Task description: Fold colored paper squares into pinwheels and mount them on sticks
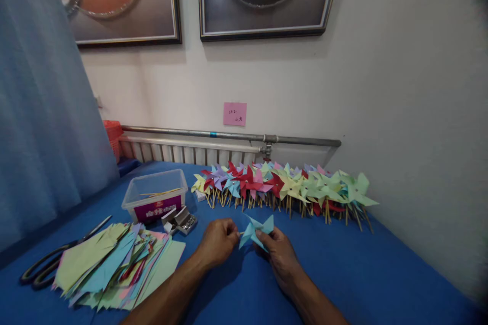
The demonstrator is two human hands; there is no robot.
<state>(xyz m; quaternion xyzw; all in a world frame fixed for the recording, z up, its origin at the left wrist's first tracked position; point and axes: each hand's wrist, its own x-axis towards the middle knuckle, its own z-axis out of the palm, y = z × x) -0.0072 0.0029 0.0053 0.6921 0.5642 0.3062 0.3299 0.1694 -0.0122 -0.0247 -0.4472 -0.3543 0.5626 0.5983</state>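
Both my hands meet over the blue table (381,274), holding a light blue paper pinwheel (256,229). My right hand (275,250) pinches the pinwheel's folded blades from below and behind. The fingers of my left hand (218,240) are closed at the pinwheel's left side, on what looks like a small pin or stick end. A long row of finished pinwheels (285,185) in red, yellow, green, purple and blue lies just beyond my hands, their wooden sticks pointing toward me.
A stack of cut coloured paper sheets (114,266) lies at the left, with black-handled scissors (57,261) beside it. A clear plastic tub (156,194) holds sticks; a small open box of pins (182,221) sits in front. A radiator and pipe (229,137) run along the wall.
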